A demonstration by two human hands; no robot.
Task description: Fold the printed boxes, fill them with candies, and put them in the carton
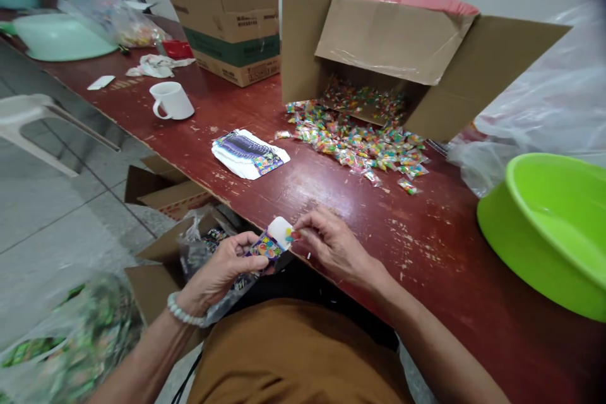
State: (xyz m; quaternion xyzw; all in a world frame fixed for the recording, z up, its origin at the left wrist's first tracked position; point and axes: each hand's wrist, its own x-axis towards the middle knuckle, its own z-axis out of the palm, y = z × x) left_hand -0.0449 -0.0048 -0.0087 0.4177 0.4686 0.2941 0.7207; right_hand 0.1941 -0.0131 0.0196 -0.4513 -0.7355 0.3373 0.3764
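Observation:
My left hand (237, 257) grips a small printed candy box (267, 247), purple with colourful round shapes, its white flap (279, 230) standing up at the table edge. Pinched in the fingers of my right hand (334, 240) is a small candy packet (294, 235) with yellow, green and red pieces, held against the flap. Beyond my hands lies a fanned stack of flat printed boxes (249, 153). A heap of clear-wrapped candy packets (350, 145) spills out of a tipped cardboard box (379, 38) onto the table.
A green basin (534, 233) stands at the right of the red table (426, 246). At the left are a white mug (173, 101), another cardboard box (227, 19) and a pale basin (61, 35). Below the table edge, an open carton (156, 284) holds dark packages beside a plastic bag (89, 322).

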